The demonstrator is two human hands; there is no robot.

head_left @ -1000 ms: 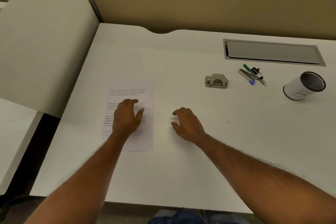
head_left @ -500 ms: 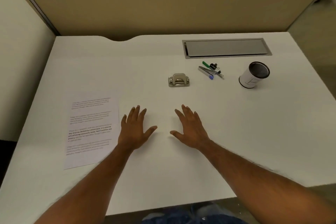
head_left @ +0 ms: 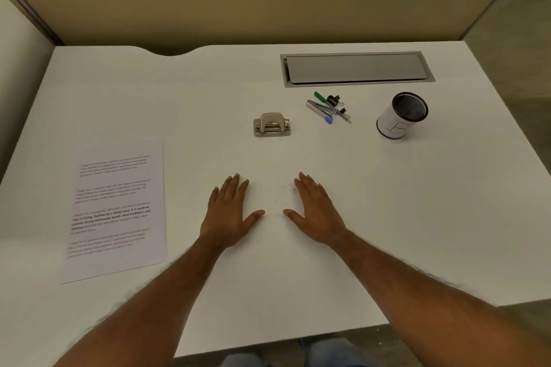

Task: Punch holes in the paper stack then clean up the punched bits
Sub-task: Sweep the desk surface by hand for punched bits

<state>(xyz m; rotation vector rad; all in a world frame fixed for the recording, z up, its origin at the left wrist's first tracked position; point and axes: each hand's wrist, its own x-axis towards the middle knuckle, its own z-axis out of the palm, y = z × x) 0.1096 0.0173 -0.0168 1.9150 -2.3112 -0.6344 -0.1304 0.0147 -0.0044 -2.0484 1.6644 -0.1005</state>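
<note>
Near the punch [head_left: 272, 125]: both hands, left [head_left: 228, 214] and right [head_left: 316, 211], fingers flat, empty, flanking bits [head_left: 278, 202]; paper [head_left: 114, 208] aside; cleanup apparently pending.

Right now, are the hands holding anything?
No. The left hand and right hand lie flat and open on the desk, apart from the paper and hole punch.
</note>
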